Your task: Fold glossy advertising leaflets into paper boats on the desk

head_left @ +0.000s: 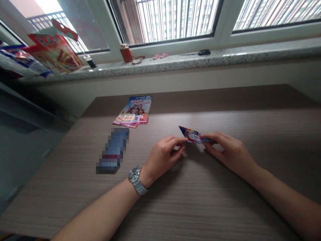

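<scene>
A small folded paper flyer (192, 135), printed in blue, red and white, is held just above the wooden table. It has a dark blue pointed corner at its left end. My right hand (229, 149) pinches its right end between thumb and fingers. At the lower left edge of the paper is my left hand (163, 154), a metal watch on its wrist. Its index fingertip touches or nearly touches the paper, while the thumb is apart below.
Several flyers (136, 110) lie stacked toward the table's back left. A blurred-out dark phone-like object (112, 150) is left of my left hand. On the granite windowsill (175, 63) are a red lighter-like item (126, 53), black-handled scissors (204, 52) and a red food package (56, 53).
</scene>
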Tool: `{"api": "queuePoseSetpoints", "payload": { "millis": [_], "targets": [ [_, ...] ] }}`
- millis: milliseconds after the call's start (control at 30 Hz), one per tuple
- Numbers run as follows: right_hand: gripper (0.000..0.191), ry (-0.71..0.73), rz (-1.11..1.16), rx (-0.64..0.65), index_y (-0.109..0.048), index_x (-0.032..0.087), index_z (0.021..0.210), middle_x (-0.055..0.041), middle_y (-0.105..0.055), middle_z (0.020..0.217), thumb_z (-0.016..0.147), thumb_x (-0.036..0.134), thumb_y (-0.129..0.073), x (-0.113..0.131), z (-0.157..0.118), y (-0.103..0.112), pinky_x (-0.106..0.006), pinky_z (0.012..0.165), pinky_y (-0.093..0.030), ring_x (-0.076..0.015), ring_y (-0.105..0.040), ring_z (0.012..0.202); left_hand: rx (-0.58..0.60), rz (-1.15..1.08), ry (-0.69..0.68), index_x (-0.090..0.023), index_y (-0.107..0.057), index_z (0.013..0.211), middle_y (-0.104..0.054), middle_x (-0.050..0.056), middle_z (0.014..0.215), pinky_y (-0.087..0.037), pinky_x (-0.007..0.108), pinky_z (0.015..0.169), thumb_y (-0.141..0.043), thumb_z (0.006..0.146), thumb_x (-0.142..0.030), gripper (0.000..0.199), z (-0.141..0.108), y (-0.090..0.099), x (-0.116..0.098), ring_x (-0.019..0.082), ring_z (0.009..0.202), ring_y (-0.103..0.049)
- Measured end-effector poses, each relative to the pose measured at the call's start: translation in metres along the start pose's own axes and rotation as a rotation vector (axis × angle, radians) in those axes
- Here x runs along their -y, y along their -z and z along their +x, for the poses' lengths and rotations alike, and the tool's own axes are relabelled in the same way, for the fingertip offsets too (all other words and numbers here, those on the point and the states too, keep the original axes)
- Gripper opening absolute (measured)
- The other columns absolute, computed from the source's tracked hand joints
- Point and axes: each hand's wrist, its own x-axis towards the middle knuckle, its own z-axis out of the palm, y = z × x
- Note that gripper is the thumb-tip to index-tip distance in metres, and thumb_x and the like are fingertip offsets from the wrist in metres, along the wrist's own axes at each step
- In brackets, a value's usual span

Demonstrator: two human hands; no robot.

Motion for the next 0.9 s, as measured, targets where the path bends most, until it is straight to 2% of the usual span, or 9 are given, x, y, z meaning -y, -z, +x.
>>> {"api": "queuePoseSetpoints", "payload": {
  "millis": [233, 567, 900],
  "targets": [
    [0.024, -0.119, -0.035, -0.051, -0.067, 0.024, 0.117, -0.0081, -0.072, 0.102, 0.096, 0.031, -0.058, -0.021, 0.005, 0.01, -0.041, 0.068, -0.062, -0.024, -0.071, 0.078, -0.017, 0.014, 0.055, -0.02, -0.067, 0.118, -0.069, 0.006, 0.1, -0.053, 0.031, 0.082, -0.058, 0.098, -0.019, 0.022, 0.003, 0.005, 0.003, 0.017, 0.091, -0.065],
    [0.028, -0.251, -0.119, -0.127, -0.069, 0.022, 0.118, -0.0087, -0.074, 0.101, 0.095, 0.035, -0.062, -0.05, 0.009, 0.018, -0.041, 0.067, -0.059, -0.0246, -0.071, 0.078, 0.017, 0.008, 0.119, -0.019, -0.068, 0.115, -0.067, 0.005, 0.094, -0.05, 0.029, 0.077, -0.056, 0.1, -0.023, 0.02, 0.005, 0.008, 0.006, 0.016, 0.084, -0.063],
    [0.029, -0.217, -0.168, -0.138, -0.069, 0.021, 0.118, -0.0083, -0.068, 0.098, 0.094, 0.035, -0.062, -0.05, 0.01, 0.018, -0.038, 0.065, -0.055, -0.0212, -0.065, 0.071, 0.024, 0.008, 0.136, -0.019, -0.069, 0.112, -0.069, 0.006, 0.096, -0.05, 0.029, 0.077, -0.056, 0.099, -0.024, 0.018, 0.006, 0.008, 0.007, 0.017, 0.087, -0.064]
  ]
}}
